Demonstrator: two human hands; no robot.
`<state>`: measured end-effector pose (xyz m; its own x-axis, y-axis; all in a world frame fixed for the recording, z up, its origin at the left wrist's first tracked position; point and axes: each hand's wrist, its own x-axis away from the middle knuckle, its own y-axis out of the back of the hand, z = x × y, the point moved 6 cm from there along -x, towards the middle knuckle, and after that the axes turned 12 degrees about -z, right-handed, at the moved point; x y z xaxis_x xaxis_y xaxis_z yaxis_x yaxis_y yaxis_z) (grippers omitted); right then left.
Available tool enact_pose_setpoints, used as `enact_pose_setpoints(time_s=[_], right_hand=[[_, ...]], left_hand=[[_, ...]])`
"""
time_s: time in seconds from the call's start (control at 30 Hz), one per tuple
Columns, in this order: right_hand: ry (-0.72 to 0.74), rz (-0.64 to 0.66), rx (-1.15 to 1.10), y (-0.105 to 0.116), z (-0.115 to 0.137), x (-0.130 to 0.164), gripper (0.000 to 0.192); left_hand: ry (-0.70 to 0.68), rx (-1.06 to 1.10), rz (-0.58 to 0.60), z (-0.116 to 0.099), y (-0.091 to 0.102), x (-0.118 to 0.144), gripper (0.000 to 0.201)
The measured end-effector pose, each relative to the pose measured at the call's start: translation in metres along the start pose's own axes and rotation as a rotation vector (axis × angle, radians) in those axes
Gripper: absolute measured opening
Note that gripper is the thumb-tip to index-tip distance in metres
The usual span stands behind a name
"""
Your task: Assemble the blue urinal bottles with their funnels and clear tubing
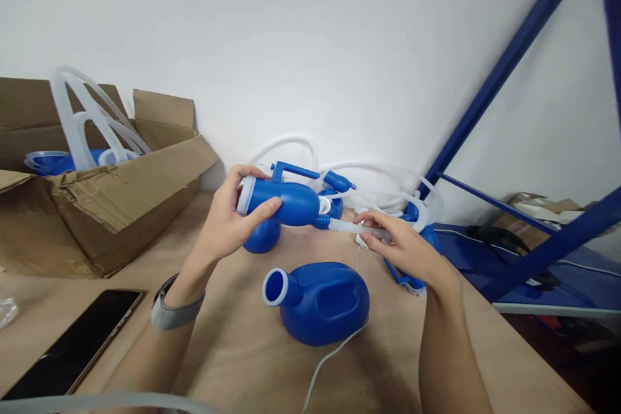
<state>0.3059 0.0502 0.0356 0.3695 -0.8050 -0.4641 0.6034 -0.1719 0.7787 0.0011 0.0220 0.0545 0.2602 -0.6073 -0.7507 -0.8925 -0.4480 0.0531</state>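
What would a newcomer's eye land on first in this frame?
The bright blue container held up at centre in the left hand, while the right hand pinches the clear tube at its end. Just below, a blue jug lies on the brown table; an open cardboard box sits at left.

My left grip (228,220) closes on a smooth, glossy blue plastic bottle (286,202); my right grip (405,246) pinches a translucent, soft-looking plastic tube (347,226). The surface (242,349) is matt brown paper; the cardboard box (111,200) looks rough and creased.
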Motion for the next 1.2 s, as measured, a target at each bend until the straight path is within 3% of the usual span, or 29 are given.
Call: enact_pose_setpoints(time_s=[0.27,0.4,0.53,0.7,0.97,1.2], right_hand=[[0.064,-0.113,-0.042,-0.014,0.007,-0.013,0.02],[0.123,-0.177,-0.061,-0.014,0.005,-0.016,0.045],[0.27,-0.151,-0.029,-0.014,0.01,-0.016,0.03],[0.31,-0.107,0.065,-0.014,0.013,-0.014,0.027],[0.291,-0.044,0.09,-0.026,0.021,-0.015,0.027],[0.34,-0.122,0.154,-0.031,0.036,-0.013,0.033]], left_hand=[[0.035,-0.01,-0.004,0.009,0.0,-0.005,0.039],[0.088,0.029,0.005,0.022,-0.003,-0.005,0.039],[0.148,0.083,0.002,0.036,-0.007,-0.004,0.039],[0.213,0.13,-0.006,0.045,-0.009,-0.003,0.036],[0.265,0.16,0.071,0.043,-0.018,0.002,0.037],[0.327,0.36,-0.032,0.032,-0.026,0.01,0.037]])
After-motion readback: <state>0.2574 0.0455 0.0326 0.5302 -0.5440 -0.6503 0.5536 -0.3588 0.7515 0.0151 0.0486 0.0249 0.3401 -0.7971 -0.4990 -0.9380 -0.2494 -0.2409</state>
